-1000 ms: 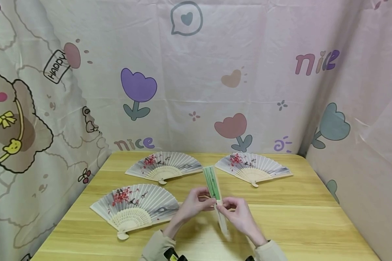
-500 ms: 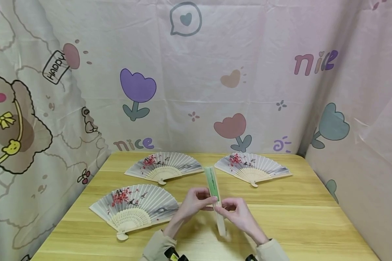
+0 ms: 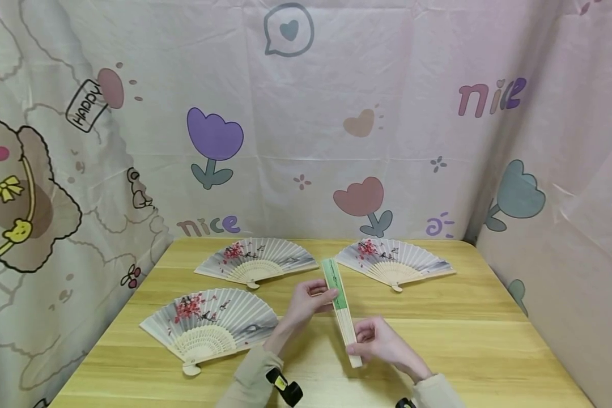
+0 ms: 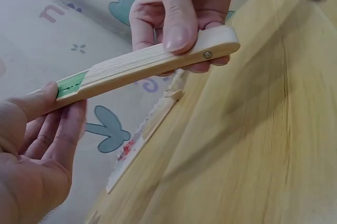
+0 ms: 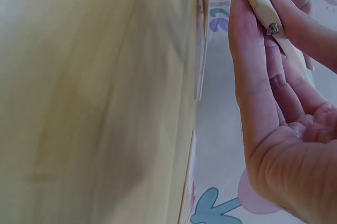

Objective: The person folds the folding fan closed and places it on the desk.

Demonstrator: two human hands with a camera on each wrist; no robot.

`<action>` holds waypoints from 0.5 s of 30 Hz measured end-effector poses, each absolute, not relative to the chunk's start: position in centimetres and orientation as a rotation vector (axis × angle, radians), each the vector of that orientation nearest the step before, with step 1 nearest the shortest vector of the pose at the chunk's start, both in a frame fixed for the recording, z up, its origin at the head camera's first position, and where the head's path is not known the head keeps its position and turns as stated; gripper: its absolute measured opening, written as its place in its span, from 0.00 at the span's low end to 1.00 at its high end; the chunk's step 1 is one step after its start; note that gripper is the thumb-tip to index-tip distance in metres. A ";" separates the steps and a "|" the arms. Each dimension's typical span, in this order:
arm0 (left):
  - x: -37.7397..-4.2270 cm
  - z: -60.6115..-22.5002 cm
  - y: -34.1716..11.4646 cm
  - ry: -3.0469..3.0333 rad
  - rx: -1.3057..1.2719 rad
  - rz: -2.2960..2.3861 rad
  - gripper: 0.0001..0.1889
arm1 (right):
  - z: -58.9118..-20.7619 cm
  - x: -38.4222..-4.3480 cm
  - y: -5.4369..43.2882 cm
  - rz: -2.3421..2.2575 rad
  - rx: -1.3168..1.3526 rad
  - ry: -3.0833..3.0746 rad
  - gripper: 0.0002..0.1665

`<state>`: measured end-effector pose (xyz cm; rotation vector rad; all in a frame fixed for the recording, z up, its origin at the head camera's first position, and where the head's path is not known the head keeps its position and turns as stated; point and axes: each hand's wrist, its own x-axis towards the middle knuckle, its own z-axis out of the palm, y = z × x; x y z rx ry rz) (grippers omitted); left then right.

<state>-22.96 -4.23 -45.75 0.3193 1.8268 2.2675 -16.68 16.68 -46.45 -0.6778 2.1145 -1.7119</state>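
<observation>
Both hands hold a folded hand fan [image 3: 343,317] above the table, its green end up and its pale ribs toward the person. Near the green part, the left hand [image 3: 308,303] pinches it between thumb and fingers. Lower down, the right hand [image 3: 379,343] grips the pivot end with its thumb on top. A metal rivet shows on that end of the folded fan [image 4: 158,61] in the left wrist view. In the right wrist view, the right hand [image 5: 279,103] has its fingers along the pivot end.
Three spread fans with red blossoms lie on the wooden table [image 3: 464,351]: a front left fan [image 3: 209,323], a back left fan [image 3: 257,260] and a back right fan [image 3: 395,263]. Printed cloth [image 3: 296,113] hangs behind and at both sides.
The right hand has slid down the folded fan to its pivot end. The left hand has shifted slightly up toward the green end, and the fan has turned to show more of its ribs.
</observation>
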 end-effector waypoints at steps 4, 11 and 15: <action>-24.1 -46.0 -3.1 1.826 0.321 2.236 0.21 | -46.8 -16.5 17.7 -1.729 -0.640 2.024 0.17; -26.3 -47.4 -0.6 1.742 0.299 2.215 0.22 | -47.4 -16.4 19.7 -1.685 -0.478 1.956 0.19; -26.8 -47.8 0.6 1.731 0.286 2.186 0.31 | -47.6 -16.6 20.9 -1.629 -0.417 1.994 0.18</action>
